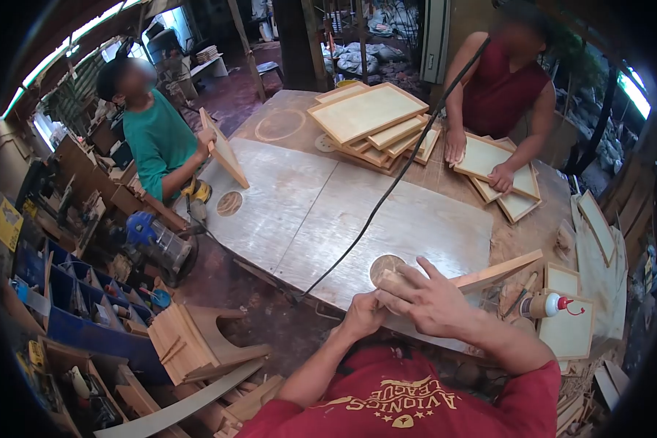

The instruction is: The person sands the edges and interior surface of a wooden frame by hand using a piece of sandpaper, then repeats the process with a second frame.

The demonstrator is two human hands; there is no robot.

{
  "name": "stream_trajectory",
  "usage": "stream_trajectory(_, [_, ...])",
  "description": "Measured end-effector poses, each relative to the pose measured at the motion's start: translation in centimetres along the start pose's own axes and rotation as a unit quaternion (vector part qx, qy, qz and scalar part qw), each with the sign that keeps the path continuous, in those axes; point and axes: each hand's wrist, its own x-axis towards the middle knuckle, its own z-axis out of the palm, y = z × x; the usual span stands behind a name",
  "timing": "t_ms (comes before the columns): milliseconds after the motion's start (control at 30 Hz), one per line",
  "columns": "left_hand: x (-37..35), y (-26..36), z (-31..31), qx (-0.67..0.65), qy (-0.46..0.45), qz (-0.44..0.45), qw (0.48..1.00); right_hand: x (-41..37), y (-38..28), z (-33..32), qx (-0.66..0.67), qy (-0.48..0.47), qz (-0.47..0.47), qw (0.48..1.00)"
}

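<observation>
My left hand (363,315) is closed at the near edge of the table (292,197), its fingers curled against my other hand; what it grips, if anything, is hidden. My right hand (427,298) lies across those fingers, with its index finger and thumb apart and the other fingers bent. Behind my right hand, a wooden tray (500,270) leans up at an angle, partly covered by the hand. A round wooden disc-like patch (387,269) shows just beyond my fingers. A black cable (372,212) hangs across the view above the tabletop.
One co-worker (153,139) at the left holds a tray (228,155); another co-worker (504,87) presses on trays (500,168) at the right. Stacked trays (372,113) stand at the far side. A glue bottle (547,305) lies at right. A blue vacuum (157,237) stands at left.
</observation>
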Motion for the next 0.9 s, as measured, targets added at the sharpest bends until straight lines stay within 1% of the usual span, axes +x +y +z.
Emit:
stream_trajectory(67, [0.1,1.0,-0.3,0.002,-0.008,-0.016,1.000,0.3,0.3,-0.3,0.007,-0.001,-0.011,1.000])
stream_trajectory(167, [-0.2,0.4,0.1,-0.002,-0.012,-0.057,0.998,1.4,-0.2,-0.6,0.022,0.017,-0.038,0.999])
stream_trajectory(233, [-0.1,0.0,0.4,0.015,0.011,-0.013,1.000,1.9,-0.5,-0.3,0.020,0.018,-0.070,0.997])
stream_trajectory(267, [-0.2,-0.4,0.4,0.024,0.021,0.008,0.999,2.2,-0.5,-0.1,0.014,0.009,-0.068,0.998])
stream_trajectory(333, [-0.3,-1.8,0.6,0.042,-0.004,-0.036,0.998,2.7,-0.4,0.1,0.007,-0.011,-0.066,0.998])
stream_trajectory(367, [-0.5,-2.3,0.8,0.050,-0.015,-0.057,0.997,2.8,-0.2,0.0,0.000,-0.005,-0.069,0.998])
stream_trajectory(467, [0.1,-0.2,0.5,0.043,0.009,-0.089,0.995,3.2,0.2,-0.7,-0.027,0.020,-0.076,0.997])
stream_trajectory(533, [0.5,0.4,0.3,0.016,0.031,-0.063,0.997,3.0,0.1,-1.0,-0.046,0.040,-0.071,0.996])
stream_trajectory(567, [0.3,0.7,0.3,0.001,0.037,-0.053,0.998,3.1,0.4,-0.6,-0.039,0.025,-0.059,0.997])
stream_trajectory(633, [0.2,1.9,-0.4,0.015,-0.001,-0.073,0.997,3.7,1.2,0.5,-0.024,-0.001,-0.035,0.999])
stream_trajectory(667, [0.5,2.2,-0.8,0.024,-0.016,-0.080,0.996,3.7,1.1,0.3,-0.033,0.004,-0.044,0.998])
stream_trajectory(767, [0.3,1.4,0.0,0.040,0.045,-0.029,0.998,3.5,1.2,-0.2,-0.047,0.014,-0.062,0.997])
stream_trajectory(833, [0.6,2.2,-0.3,0.032,0.020,-0.061,0.997,3.6,2.0,0.4,-0.028,0.011,-0.058,0.998])
stream_trajectory(867, [0.9,2.6,-0.6,0.029,0.007,-0.076,0.997,3.8,2.2,0.3,-0.029,-0.012,-0.055,0.998])
stream_trajectory(900, [0.9,2.7,-0.5,0.000,0.023,-0.052,0.998,4.2,2.3,0.0,-0.029,-0.035,-0.052,0.998])
